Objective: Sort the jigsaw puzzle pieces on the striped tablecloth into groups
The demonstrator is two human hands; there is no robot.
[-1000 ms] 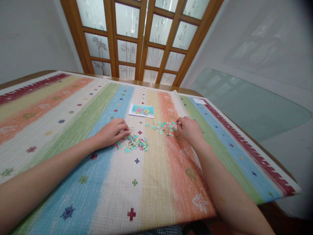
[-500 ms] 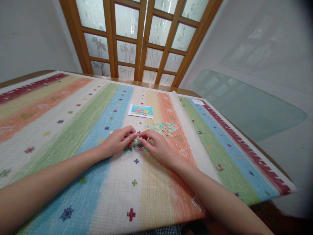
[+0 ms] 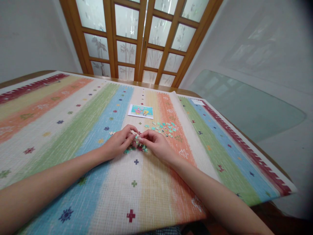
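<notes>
My left hand and my right hand meet fingertip to fingertip over a small pile of colourful jigsaw pieces on the striped mat. Both hands are pinched closed on small puzzle pieces held between them. A second scatter of mostly teal pieces lies just beyond my right hand. Farther back lies a small reference picture card.
The mat covers a wooden table whose edge runs along the right. A wooden-framed frosted glass door stands behind the table. A glass tabletop lies to the right. A small white label sits on the mat's far right.
My right hand moved left from the teal scatter to the near pile and met my left hand. Both hands now pinch pieces together above the pile.
</notes>
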